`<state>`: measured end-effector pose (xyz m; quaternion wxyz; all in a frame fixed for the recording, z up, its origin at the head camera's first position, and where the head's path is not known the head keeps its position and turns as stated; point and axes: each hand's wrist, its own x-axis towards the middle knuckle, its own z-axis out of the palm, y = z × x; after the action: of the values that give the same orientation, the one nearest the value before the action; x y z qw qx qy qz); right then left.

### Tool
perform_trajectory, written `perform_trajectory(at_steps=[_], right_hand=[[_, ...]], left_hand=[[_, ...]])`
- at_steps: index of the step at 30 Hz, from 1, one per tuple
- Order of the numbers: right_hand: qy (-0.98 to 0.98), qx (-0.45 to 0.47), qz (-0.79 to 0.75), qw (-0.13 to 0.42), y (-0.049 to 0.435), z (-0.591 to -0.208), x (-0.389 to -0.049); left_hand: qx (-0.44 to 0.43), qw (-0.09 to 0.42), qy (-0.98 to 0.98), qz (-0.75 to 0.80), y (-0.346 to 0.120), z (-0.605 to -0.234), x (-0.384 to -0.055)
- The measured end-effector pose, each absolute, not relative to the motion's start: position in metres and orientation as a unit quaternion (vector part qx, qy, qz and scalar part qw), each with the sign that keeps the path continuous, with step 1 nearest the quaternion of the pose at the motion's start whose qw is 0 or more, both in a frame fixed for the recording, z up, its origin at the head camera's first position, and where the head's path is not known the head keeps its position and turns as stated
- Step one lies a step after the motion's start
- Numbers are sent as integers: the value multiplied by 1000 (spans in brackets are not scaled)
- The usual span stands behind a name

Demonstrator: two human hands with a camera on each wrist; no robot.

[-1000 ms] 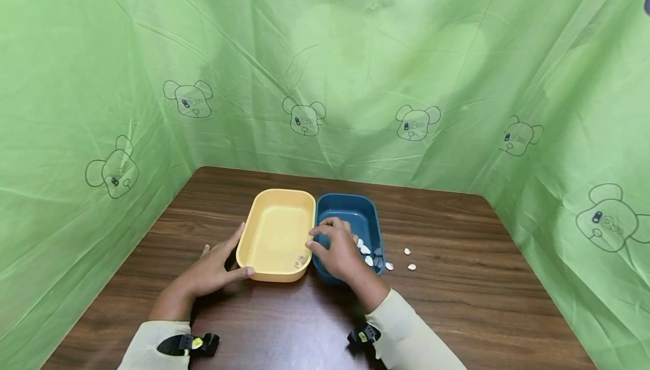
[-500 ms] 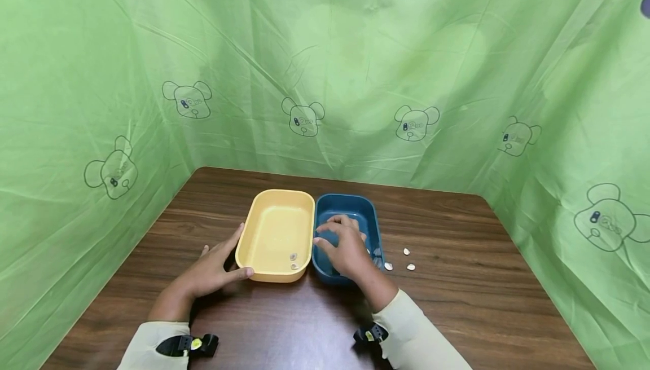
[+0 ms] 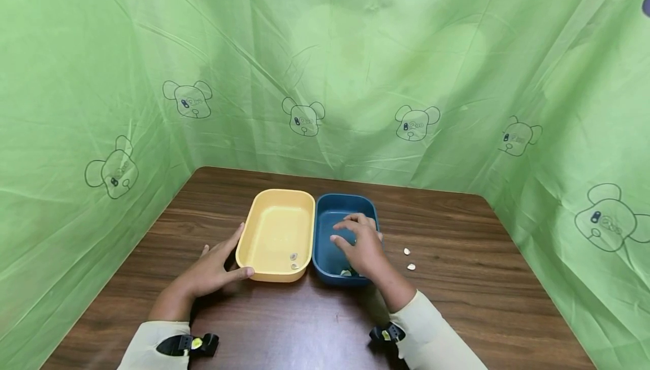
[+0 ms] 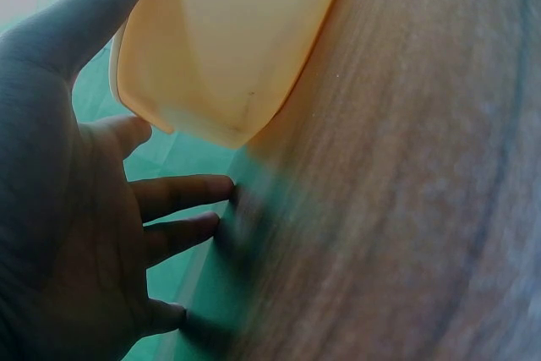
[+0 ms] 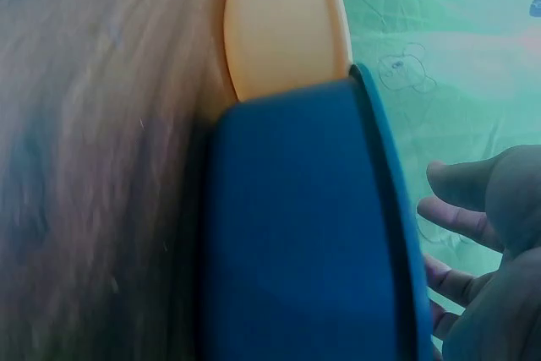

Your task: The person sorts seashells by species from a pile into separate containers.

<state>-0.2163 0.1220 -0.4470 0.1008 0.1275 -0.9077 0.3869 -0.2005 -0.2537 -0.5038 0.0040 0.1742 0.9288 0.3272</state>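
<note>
My left hand [image 3: 213, 271] rests at the near left corner of a yellow tub [image 3: 276, 196], thumb along its near rim and a finger against its side. The other fingers spread out in the left wrist view, tips close to the table. Two small pale, shell-like pieces [image 3: 294, 261] lie in the tub's near right corner. Over a blue tub [image 3: 327, 229], my right hand [image 3: 367, 249] hovers with thumb and fingers apart, nothing visible between them. More pale pieces [image 3: 346, 273] lie at the near end of the blue tub, partly hidden by that hand.
Both tubs stand side by side on a dark wood table [image 3: 457, 296]. Right of the blue tub lie two more loose pale pieces [image 3: 408, 259]. A green curtain [image 3: 355, 150] with bear drawings hangs behind the table and on both sides.
My right hand has drawn back rightward from the yellow tub's edge across the blue tub. The two pieces in the yellow tub have shifted slightly left. My left hand keeps its place.
</note>
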Motion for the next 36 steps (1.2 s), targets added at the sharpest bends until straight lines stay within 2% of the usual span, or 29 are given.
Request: perform_trajectory(at_steps=[16, 28, 36], right_hand=[[-911, 95, 388, 99, 167, -445, -218], [-892, 78, 421, 144, 194, -454, -220], [-889, 72, 424, 154, 214, -459, -219]], left_hand=[[172, 5, 930, 324, -255, -503, -200], [175, 3, 929, 326, -253, -502, -199], [173, 5, 929, 326, -253, -502, -199]])
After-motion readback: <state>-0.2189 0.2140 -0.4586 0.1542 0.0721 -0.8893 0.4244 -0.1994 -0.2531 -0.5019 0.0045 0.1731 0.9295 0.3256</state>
